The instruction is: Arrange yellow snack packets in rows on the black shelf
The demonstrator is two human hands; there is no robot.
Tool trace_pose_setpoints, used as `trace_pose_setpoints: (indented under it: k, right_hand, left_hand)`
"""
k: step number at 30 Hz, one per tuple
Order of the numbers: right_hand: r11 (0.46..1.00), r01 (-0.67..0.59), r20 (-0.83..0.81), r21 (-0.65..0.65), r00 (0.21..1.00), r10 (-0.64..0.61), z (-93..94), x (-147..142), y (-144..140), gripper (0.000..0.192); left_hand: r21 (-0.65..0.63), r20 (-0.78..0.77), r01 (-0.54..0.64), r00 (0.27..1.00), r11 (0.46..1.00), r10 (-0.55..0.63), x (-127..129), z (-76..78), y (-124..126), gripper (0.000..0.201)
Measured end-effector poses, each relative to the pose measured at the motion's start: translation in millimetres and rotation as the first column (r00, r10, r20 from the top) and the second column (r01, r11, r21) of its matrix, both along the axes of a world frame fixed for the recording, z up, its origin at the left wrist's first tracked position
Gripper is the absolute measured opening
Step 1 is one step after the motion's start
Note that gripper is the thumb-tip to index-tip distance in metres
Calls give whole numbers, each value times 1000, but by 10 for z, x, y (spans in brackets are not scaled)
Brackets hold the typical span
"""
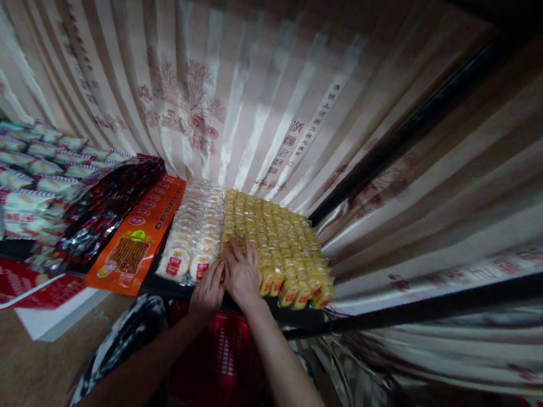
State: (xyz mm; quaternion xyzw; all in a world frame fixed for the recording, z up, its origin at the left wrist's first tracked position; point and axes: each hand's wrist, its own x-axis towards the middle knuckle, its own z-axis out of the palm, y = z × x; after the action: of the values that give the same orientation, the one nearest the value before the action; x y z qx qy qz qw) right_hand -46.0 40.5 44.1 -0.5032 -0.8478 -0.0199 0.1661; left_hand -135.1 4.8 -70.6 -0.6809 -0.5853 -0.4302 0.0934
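Rows of small yellow wrapped snack packets (286,246) fill the right part of a dark shelf (173,287). Beside them on the left lie rows of round white cakes in clear wrappers (194,233). My right hand (240,270) rests flat on the front-left packets of the yellow block, fingers spread over them. My left hand (207,292) is at the shelf's front edge, fingertips touching the front white cakes, right next to my right hand. Whether either hand grips a packet is hidden by the fingers.
Orange snack packs (138,238) and dark red shiny packs (104,207) lie left of the cakes, then white and green packets (17,174). A striped printed curtain (247,85) hangs behind. A red basket (224,358) sits below the shelf. White boxes (58,315) stand on the floor at left.
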Motion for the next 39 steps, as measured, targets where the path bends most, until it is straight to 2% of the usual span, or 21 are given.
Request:
trace_pose_setpoints:
  k: [2, 4, 6, 10, 13, 17, 20, 24, 27, 29, 31, 33, 35, 39]
  right_hand:
    - [996, 25, 52, -87, 998, -21, 51, -83, 75, 38]
    - [992, 54, 69, -117, 997, -46, 60, -120, 121, 36]
    - [993, 65, 43, -95, 997, -62, 33, -108, 149, 34]
    - [999, 34, -129, 25, 991, -30, -74, 75, 147, 37]
    - [993, -12, -190, 117, 981, 34, -149, 305, 26, 37]
    - [989, -39, -106, 144, 993, 54, -233, 518, -244, 33]
    - [988, -6, -49, 153, 999, 14, -281, 536, -373, 35]
    - [989, 70, -23, 131, 997, -68, -288, 474, -408, 40]
    - [991, 84, -39, 103, 996, -80, -283, 459, -420, 42]
    - [993, 75, -75, 95, 995, -68, -296, 478, -433, 43]
    - [994, 57, -118, 93, 992, -46, -314, 506, -439, 43]
    - [995, 43, -160, 95, 987, -27, -319, 528, -423, 42]
    - [994, 40, -185, 104, 982, -20, -298, 528, -373, 42]
    - [995, 39, -132, 90, 991, -27, -193, 482, -183, 44]
  left_hand:
    - [14, 24, -16, 1000, 1000, 15, 2, -7, 0, 36]
    - [26, 33, -24, 999, 999, 23, 6, -21, -3, 30]
    - [51, 19, -26, 1000, 998, 25, 9, -39, -8, 24]
    - [39, 0, -15, 1000, 999, 15, -1, -36, -22, 19]
    - [17, 21, 19, 1000, 1000, -19, -15, 0, -35, 19]
    - [7, 40, 58, 998, 998, -58, -24, 29, -61, 20]
    - [-12, 31, 76, 997, 997, -75, -31, 43, -75, 22]
    - [-47, 30, 119, 993, 992, -118, -60, 98, -84, 24]
    - [-58, 20, 135, 991, 989, -134, -92, 137, -106, 25]
    - [-52, -48, 150, 987, 987, -152, -108, 140, -133, 27]
    - [-31, -188, 240, 952, 970, -241, -111, 124, -160, 28]
    - [-27, -350, 397, 856, 917, -381, -102, 98, -168, 27]
    - [-55, -450, 504, 758, 862, -472, -90, 75, -144, 26]
    - [-125, -500, 523, 701, 843, -509, -89, 76, -25, 28]
